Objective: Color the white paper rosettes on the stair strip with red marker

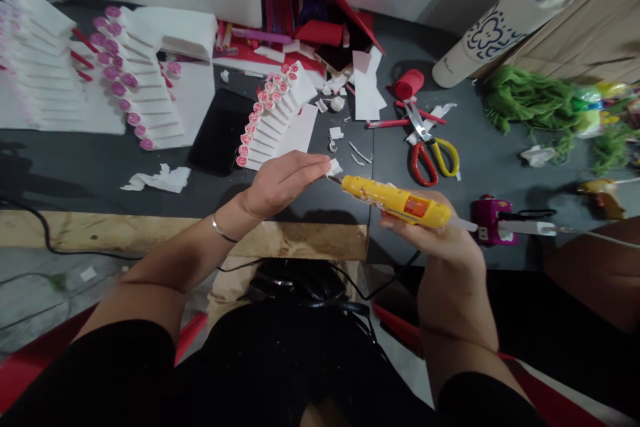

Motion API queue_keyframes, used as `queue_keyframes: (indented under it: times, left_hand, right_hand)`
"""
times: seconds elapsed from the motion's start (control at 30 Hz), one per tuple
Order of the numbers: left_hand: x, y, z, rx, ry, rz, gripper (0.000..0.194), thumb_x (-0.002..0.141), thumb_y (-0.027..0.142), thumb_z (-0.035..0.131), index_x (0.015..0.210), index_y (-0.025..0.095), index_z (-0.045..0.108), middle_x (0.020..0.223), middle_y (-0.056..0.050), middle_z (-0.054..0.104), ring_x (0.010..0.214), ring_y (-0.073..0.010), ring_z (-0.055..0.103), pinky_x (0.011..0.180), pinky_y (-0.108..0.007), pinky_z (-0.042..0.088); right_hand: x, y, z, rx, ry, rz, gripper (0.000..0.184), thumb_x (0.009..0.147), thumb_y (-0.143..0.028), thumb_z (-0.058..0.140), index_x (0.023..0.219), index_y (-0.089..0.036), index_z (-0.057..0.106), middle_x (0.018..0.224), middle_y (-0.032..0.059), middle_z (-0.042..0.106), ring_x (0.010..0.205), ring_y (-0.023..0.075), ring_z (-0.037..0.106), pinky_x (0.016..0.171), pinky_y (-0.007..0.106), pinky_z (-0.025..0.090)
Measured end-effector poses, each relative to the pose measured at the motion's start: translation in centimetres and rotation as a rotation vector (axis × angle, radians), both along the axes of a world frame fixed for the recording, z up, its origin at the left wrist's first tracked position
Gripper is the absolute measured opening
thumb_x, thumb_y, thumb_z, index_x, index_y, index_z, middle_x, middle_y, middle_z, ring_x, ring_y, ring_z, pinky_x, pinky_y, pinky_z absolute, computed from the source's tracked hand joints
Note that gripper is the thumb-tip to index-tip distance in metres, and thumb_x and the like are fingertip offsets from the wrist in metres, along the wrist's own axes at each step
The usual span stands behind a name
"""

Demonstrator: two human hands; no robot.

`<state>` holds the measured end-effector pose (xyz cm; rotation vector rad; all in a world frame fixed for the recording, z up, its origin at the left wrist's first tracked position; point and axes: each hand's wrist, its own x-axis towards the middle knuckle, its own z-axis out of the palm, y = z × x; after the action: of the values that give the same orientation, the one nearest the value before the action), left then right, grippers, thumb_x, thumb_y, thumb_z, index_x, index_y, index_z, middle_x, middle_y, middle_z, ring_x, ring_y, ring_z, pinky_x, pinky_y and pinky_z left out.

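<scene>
In my right hand (pixel 435 233) is a yellow hot glue gun (pixel 390 200), its nozzle pointing left. A glue stick (pixel 465 223) sticks out of its back end. My left hand (pixel 285 181) pinches a small white paper piece (pixel 334 168) at the fingertips, and the nozzle tip meets or nearly meets it; I cannot tell which. Just beyond my left hand lies a fan of folded white paper (pixel 267 137) edged with small pink-red rosettes (pixel 257 107). A black phone (pixel 220 133) lies beside that fan, partly under it.
Red-and-yellow-handled scissors (pixel 425 147), paper scraps (pixel 335 133) and a red roll (pixel 409 83) lie ahead. More rosette-edged fans (pixel 150 100) stand left. A white bottle (pixel 500 27), green yarn (pixel 530 97) and a purple power adapter (pixel 493 213) are right, near another person's arm (pixel 595 253).
</scene>
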<state>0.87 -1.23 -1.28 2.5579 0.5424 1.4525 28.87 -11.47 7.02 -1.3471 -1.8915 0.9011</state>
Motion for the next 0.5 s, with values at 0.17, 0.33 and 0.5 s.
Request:
queue_keyframes:
  times: [0.17,0.33,0.5]
  left_hand:
    - [0.0,0.2,0.0,0.025,-0.029,-0.013,0.049,0.103,0.008,0.066,0.147,0.029,0.060,0.131,-0.002,0.080,0.114,-0.0167,0.081,0.097,-0.026,0.071]
    - [0.2,0.4,0.2,0.012,-0.071,-0.028,0.049,0.100,0.011,0.071,0.145,0.031,0.062,0.125,-0.002,0.083,0.106,-0.0178,0.083,0.090,-0.028,0.071]
    - [0.8,0.6,0.6,-0.030,-0.148,-0.031,0.032,0.102,0.014,0.073,0.132,0.025,0.072,0.113,-0.004,0.085,0.100,-0.0148,0.083,0.089,-0.023,0.067]
  right_hand:
    - [-0.4,0.1,1.0,0.021,0.003,0.044,0.028,0.093,-0.036,0.081,0.074,-0.024,0.064,0.062,-0.0060,0.061,0.051,0.0082,0.052,0.047,0.022,0.042]
    - [-0.2,0.1,0.8,0.054,-0.004,0.022,0.034,0.093,-0.042,0.081,0.070,-0.024,0.063,0.061,-0.0049,0.061,0.050,0.0092,0.053,0.047,0.024,0.043]
    - [0.6,-0.5,-0.7,0.040,0.090,-0.052,0.036,0.091,-0.055,0.081,0.073,-0.028,0.069,0.064,-0.0018,0.067,0.055,0.0150,0.060,0.050,0.031,0.048]
